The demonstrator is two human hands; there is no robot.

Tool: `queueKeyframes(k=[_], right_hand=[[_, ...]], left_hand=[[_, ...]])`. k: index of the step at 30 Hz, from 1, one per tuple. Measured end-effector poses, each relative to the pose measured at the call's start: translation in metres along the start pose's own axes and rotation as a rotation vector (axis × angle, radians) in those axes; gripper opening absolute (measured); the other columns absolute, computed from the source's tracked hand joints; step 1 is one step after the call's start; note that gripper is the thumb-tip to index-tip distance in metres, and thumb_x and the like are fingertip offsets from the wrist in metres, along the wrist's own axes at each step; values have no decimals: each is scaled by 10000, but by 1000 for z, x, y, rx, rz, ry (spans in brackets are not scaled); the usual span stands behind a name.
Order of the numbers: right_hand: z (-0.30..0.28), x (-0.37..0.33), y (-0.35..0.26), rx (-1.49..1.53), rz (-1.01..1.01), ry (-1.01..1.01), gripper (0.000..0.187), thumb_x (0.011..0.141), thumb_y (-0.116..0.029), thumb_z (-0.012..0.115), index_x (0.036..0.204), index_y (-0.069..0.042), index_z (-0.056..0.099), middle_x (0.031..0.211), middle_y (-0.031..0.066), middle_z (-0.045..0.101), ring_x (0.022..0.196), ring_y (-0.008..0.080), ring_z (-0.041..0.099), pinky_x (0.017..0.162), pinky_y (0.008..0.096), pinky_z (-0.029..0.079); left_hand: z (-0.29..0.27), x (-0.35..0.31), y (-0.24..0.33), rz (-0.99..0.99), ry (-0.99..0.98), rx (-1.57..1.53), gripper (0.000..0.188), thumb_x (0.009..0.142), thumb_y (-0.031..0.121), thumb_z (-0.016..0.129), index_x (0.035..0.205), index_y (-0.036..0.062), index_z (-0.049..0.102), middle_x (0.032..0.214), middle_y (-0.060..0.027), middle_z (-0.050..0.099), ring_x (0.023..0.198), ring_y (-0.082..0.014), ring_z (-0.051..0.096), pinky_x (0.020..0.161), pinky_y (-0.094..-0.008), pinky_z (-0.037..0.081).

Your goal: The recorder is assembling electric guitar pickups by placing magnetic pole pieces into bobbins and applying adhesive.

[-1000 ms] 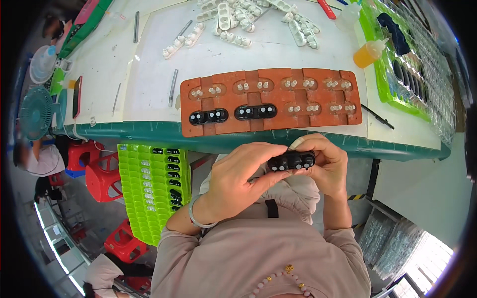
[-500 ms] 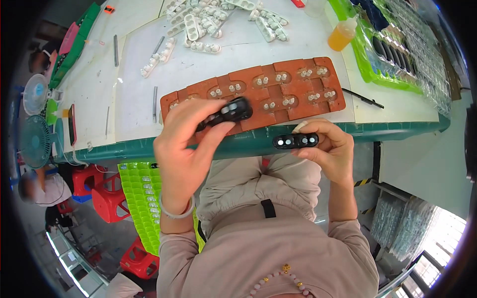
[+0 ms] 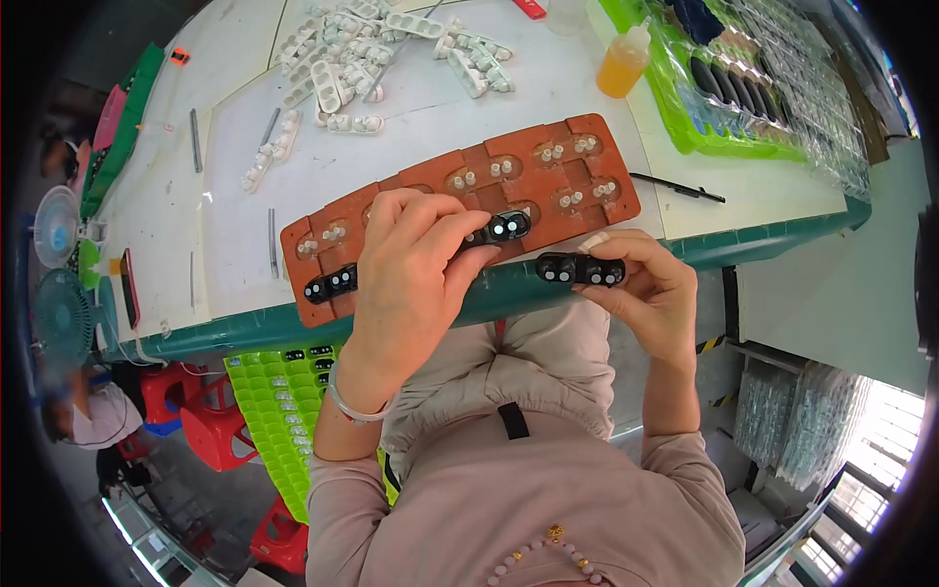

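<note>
Head view: white counter [image 3: 430, 127] with green edge, workshop floor below. Left hand [image 3: 416, 279] pinches a black part [image 3: 499, 229] onto the orange tray [image 3: 548, 191]. Right hand [image 3: 650, 293] pinches another black part [image 3: 580, 269] just off the near edge, long axis left-right.

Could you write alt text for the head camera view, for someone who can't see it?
Seen from above, a seated person's left hand grips a small black part on an orange-brown fixture tray on a white table, while the right hand holds another black part at the table's edge.
</note>
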State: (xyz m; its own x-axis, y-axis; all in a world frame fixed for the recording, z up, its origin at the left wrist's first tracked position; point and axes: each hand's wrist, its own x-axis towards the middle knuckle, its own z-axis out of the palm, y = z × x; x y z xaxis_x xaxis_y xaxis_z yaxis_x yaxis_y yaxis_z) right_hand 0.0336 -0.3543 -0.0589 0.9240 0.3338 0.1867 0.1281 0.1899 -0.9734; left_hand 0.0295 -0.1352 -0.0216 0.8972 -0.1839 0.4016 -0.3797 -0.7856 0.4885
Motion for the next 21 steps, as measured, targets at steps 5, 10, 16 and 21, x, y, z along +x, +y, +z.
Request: queueKeyframes(k=[5,10,16,21], right_hand=[[-1,5,-1,-23,-53,36,346,661,182,611,978,53,562,1023,108,546,916,154,557,787,264,473],[-26,12,-12,-313,-98,189,330,655,148,631,955,29,566,1005,78,539,854,110,519,725,217,428],[-32,56,-34,-699,-167,-134,289,667,48,636,948,-5,591,960,105,548,866,234,534,774,306,423],[-36,68,-29,-888,-155,-254,292,664,3,649,950,-35,602,983,83,530,959,259,462,844,331,377]], left_hand=[[-6,3,-1,-47,-57,1,234,646,67,707,861,36,621,833,-48,558,864,-237,475,725,-345,415],[-7,6,-1,-48,-104,-70,262,617,93,729,858,52,634,829,-53,569,853,-240,491,708,-342,420],[-3,2,-1,-28,-31,-2,264,613,93,734,854,49,635,834,-57,576,845,-239,494,708,-344,423],[-17,5,-6,-73,37,-37,252,624,87,728,850,36,629,820,-59,581,819,-238,496,683,-337,428]])
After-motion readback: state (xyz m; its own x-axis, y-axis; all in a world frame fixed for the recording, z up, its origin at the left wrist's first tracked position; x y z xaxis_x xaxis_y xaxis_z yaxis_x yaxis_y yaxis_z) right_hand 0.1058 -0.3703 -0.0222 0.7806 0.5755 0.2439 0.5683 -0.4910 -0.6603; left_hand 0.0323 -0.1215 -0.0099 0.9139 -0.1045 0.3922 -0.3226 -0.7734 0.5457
